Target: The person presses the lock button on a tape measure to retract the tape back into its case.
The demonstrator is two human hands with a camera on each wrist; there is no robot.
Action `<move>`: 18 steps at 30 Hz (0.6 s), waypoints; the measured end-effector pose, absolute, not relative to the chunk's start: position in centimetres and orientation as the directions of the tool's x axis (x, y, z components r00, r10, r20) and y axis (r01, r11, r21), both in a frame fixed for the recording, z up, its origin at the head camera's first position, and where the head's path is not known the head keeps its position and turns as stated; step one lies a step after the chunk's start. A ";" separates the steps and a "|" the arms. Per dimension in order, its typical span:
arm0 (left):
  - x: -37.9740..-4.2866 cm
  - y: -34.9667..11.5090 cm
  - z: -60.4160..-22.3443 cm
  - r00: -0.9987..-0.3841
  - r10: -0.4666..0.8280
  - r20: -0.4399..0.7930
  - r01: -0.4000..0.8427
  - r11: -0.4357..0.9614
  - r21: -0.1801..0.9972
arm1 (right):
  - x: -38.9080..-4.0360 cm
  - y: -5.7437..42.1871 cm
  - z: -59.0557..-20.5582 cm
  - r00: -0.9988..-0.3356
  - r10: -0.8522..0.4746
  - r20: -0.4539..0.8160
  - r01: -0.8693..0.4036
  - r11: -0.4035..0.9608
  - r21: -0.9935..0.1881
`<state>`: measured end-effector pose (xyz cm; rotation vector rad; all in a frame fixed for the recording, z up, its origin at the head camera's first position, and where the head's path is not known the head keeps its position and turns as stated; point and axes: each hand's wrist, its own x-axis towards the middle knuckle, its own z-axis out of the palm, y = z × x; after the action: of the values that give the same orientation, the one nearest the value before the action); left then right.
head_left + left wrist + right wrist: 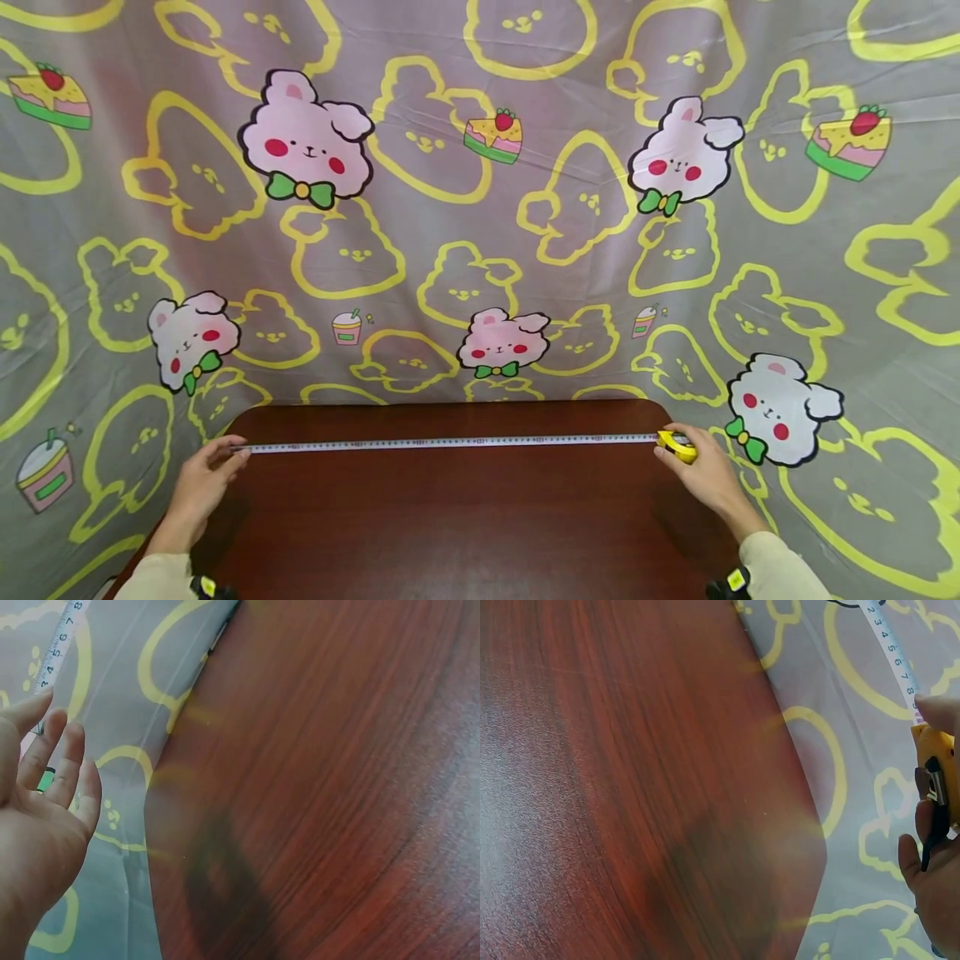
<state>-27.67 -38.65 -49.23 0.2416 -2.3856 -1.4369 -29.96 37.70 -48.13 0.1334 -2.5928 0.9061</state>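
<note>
The left hand pinches the free end of a white tape blade between thumb and fingers, while the right hand grips its yellow case. Drawn out straight and taut, the blade spans the gap between the hands, over the far part of a dark reddish-brown table. Black figures and fine graduations run along it, with reddish marks at intervals; the wrist views show single digits clearly. The right wrist view shows a black strap and a metal clip on the case.
</note>
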 end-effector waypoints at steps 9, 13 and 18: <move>-27.9 -38.9 -48.6 -0.929 -0.312 0.199 0.083 0.349 0.934 | -30.1 38.1 -47.7 -0.919 0.061 0.389 -0.202 0.775 -0.598; -27.9 -38.9 -48.4 -0.930 -0.320 0.180 0.105 0.240 0.965 | -30.1 38.0 -47.6 -0.932 0.045 0.361 -0.192 0.782 -0.593; -28.0 -38.7 -48.1 -0.930 -0.326 0.170 0.141 0.110 0.984 | -30.0 37.9 -47.4 -0.932 0.032 0.360 -0.200 0.784 -0.587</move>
<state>-27.97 -38.66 -48.06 0.1805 -2.0504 -1.8813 -30.00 37.92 -47.39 0.1280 -2.6236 0.9199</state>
